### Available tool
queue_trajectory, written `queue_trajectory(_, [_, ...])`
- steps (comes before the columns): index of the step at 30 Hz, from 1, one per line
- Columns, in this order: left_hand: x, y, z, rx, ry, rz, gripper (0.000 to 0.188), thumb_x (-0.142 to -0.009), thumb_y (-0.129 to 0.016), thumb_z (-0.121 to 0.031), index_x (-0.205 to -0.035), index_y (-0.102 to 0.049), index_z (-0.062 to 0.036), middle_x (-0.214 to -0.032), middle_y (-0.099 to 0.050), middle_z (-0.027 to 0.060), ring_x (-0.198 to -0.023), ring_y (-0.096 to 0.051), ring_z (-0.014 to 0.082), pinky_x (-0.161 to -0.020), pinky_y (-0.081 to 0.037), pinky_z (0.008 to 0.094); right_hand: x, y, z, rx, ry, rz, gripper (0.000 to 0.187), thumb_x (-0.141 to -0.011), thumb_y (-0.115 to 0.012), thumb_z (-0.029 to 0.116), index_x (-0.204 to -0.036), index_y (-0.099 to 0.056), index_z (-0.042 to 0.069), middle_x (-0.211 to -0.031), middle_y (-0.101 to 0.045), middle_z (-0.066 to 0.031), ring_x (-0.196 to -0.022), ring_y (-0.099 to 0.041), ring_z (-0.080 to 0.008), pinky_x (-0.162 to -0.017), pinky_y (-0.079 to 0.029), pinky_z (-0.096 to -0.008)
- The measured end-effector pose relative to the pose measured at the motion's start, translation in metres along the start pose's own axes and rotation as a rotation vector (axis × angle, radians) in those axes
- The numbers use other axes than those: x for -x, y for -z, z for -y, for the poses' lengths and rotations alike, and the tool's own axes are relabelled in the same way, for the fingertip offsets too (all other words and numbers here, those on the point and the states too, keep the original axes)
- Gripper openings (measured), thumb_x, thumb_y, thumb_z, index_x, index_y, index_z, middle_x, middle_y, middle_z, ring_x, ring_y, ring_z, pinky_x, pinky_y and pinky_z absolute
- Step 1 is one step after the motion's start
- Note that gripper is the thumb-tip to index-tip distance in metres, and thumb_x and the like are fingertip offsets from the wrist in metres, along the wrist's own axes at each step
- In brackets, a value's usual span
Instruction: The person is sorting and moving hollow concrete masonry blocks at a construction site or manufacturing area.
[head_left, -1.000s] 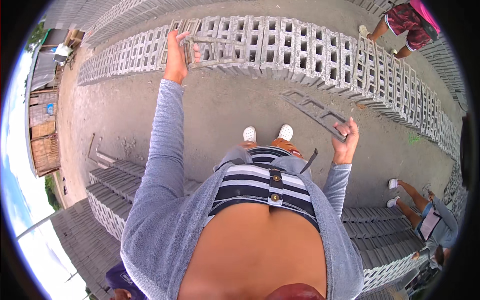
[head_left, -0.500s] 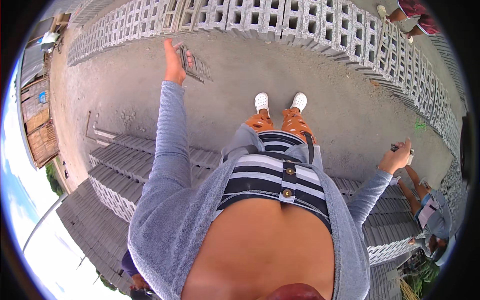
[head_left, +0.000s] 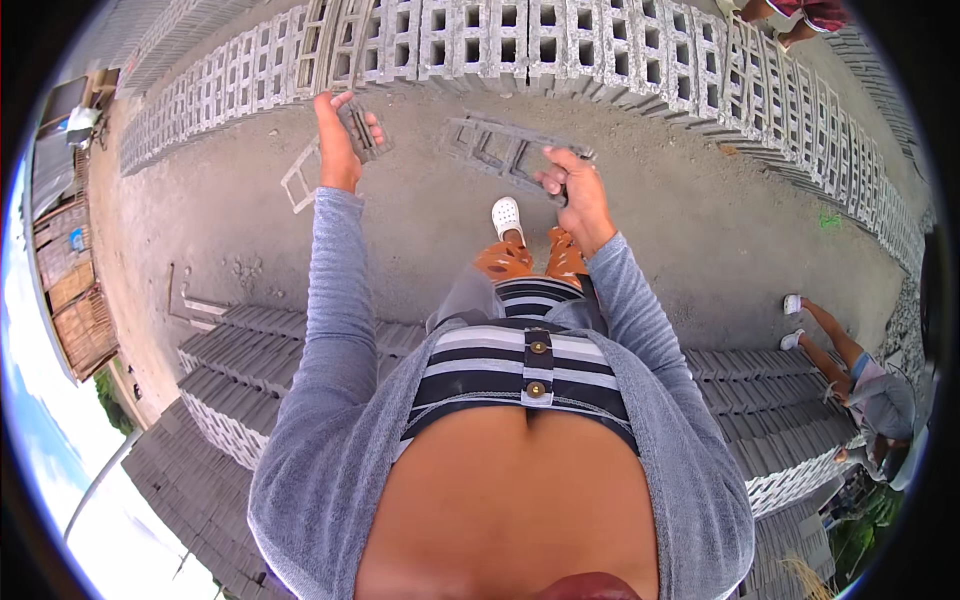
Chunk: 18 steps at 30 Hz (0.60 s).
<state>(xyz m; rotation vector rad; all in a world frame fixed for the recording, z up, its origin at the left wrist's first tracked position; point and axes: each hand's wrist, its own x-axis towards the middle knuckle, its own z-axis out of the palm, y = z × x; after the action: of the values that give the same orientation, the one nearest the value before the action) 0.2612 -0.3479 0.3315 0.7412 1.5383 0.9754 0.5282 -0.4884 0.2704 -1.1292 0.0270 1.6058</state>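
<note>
My left hand point(head_left: 343, 142) is raised at the upper left, its fingers wrapped round a dark grey slotted frame point(head_left: 364, 132). A paler open frame piece point(head_left: 298, 180) sticks out on the other side of that wrist; I cannot tell whether it belongs to the same frame. Above my shoes, my right hand point(head_left: 578, 190) grips one end of a flat, ladder-shaped grey frame point(head_left: 514, 156). This frame points left across the ground, slightly blurred. Both frames are held off the ground, apart from each other.
A long row of hollow concrete blocks point(head_left: 545, 48) runs along the far side. Stacked grey blocks point(head_left: 270, 345) stand behind me on both sides. One person point(head_left: 880, 405) is at the right, another point(head_left: 795, 18) beyond the row. Bare ground point(head_left: 420, 230) lies between.
My right hand has swung from the far right in to the middle, bringing the ladder-shaped frame into plain view. My left hand stays raised; the frame in it has turned. My feet have shifted.
</note>
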Motion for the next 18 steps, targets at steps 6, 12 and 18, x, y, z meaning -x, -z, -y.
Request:
queue_trajectory(6, [0.001,0.160,-0.009,0.051,0.008,-0.135,0.065,-0.084,-0.028,-0.057,-0.113,-0.050,-0.0024,-0.064,-0.049,0.0056,-0.052,-0.048,0.0184,-0.050,-0.044,0.0333,0.038,0.115,0.042,0.020,0.160,-0.425,0.012,-0.079,-0.062,0.014,-0.075,-0.053,0.007,-0.053,-0.034,0.0044,-0.045,-0.032,-0.0097,-0.065,-0.043,-0.0283])
queue_trajectory(12, [0.001,0.185,0.022,0.360,0.070,-0.143,0.068,-0.082,-0.032,-0.057,-0.112,-0.049,0.0015,-0.063,-0.048,0.0069,-0.061,-0.050,0.0225,-0.061,-0.046,0.0385,0.070,0.210,0.121,0.076,0.448,-0.844,0.009,-0.078,-0.063,0.007,-0.080,-0.056,0.003,-0.063,-0.049,-0.0017,-0.061,-0.051,-0.0112,-0.058,-0.047,-0.0232])
queue_trajectory(18, [-0.007,0.093,0.051,0.433,0.186,-0.134,0.069,-0.081,-0.039,-0.056,-0.114,-0.047,0.0044,-0.066,-0.045,0.0078,-0.064,-0.047,0.0265,-0.073,-0.045,0.0408,0.090,0.200,0.177,0.299,0.728,-0.987,0.013,-0.077,-0.065,0.008,-0.079,-0.054,0.001,-0.070,-0.055,-0.0066,-0.064,-0.055,-0.0137,-0.057,-0.046,-0.0259])
